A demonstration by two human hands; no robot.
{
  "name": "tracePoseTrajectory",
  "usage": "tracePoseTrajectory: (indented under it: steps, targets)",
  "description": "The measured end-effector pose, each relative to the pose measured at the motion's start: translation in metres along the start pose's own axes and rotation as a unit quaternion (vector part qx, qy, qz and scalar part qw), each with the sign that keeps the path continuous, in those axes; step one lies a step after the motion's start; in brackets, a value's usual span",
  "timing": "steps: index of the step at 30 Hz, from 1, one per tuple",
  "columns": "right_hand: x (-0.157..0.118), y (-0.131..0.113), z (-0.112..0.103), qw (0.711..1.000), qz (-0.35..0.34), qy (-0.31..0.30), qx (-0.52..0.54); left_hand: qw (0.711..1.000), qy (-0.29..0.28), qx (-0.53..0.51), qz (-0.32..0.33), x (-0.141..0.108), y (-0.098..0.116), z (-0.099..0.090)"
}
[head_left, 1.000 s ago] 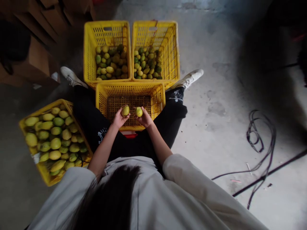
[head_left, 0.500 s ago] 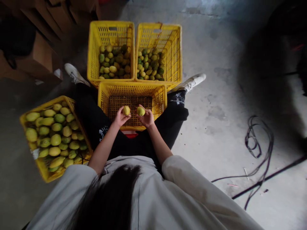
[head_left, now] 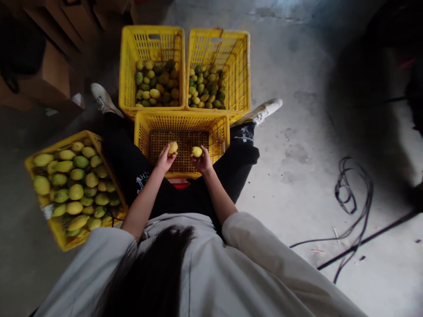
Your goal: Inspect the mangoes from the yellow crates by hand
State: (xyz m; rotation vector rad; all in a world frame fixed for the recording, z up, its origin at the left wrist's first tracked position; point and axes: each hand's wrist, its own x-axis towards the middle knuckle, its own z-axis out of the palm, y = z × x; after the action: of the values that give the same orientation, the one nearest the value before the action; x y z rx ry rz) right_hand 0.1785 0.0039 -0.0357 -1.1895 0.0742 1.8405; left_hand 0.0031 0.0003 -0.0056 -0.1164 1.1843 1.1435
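My left hand [head_left: 166,159] is closed on a yellow lemon [head_left: 172,148], held over the near yellow crate [head_left: 139,127]. To its right, my right hand [head_left: 202,161] grips another lemon [head_left: 196,152], yellow-green, above the same crate. The two hands are apart, with a gap between the lemons. No fruit shows inside the near crate, whose dark slatted bottom is visible between my legs. Green and yellow lemons lie in the back left crate [head_left: 125,70] and in the back right crate [head_left: 243,72].
A tilted yellow crate [head_left: 56,233] full of lemons stands by my left leg. Cardboard boxes [head_left: 54,75] are at the upper left. Black cables [head_left: 366,211] lie on the grey floor [head_left: 291,154] at the right. My white shoes flank the crates.
Both lemons have been turned in my fingers. My right hand's lemon has shifted slightly right, and the left one has risen a little. The gap between them is wider.
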Motion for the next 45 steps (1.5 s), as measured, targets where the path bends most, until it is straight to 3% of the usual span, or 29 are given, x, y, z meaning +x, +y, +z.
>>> tracePoseTrajectory:
  steps: [3, 8, 14, 18, 23, 27, 36, 42, 45]
  targets:
    - [0.002, 0.001, 0.000, 1.000, -0.002, 0.014, -0.002, 1.000, 0.019, 0.010, 0.013, 0.002, -0.002, -0.001]
    - [0.007, 0.003, -0.003, 1.000, 0.010, -0.020, -0.017, 0.999, 0.036, -0.028, -0.014, 0.005, -0.001, -0.002]
    - [0.006, 0.005, -0.006, 0.999, -0.007, -0.028, 0.035, 0.984, 0.124, -0.096, -0.080, 0.006, 0.004, -0.003]
    - [0.009, 0.007, -0.007, 0.999, -0.010, -0.029, 0.033, 0.984, 0.103, -0.131, -0.058, 0.001, 0.008, 0.000]
    - [0.015, 0.005, -0.011, 0.999, 0.013, -0.039, 0.034, 0.997, 0.025, -0.073, -0.015, -0.002, 0.007, 0.000]
    - [0.017, 0.004, -0.012, 0.999, -0.004, -0.015, 0.044, 0.998, -0.008, -0.060, -0.035, -0.001, 0.005, -0.001]
    - [0.016, 0.001, -0.020, 0.996, -0.001, -0.028, 0.080, 0.997, 0.044, -0.038, -0.050, 0.000, 0.005, 0.002]
    - [0.016, 0.001, -0.017, 0.993, 0.031, -0.043, 0.107, 0.997, 0.015, -0.043, -0.068, 0.000, 0.006, 0.001]
    - [0.017, 0.001, -0.015, 0.993, 0.052, -0.035, 0.100, 0.994, 0.033, -0.038, -0.095, 0.001, 0.005, 0.000]
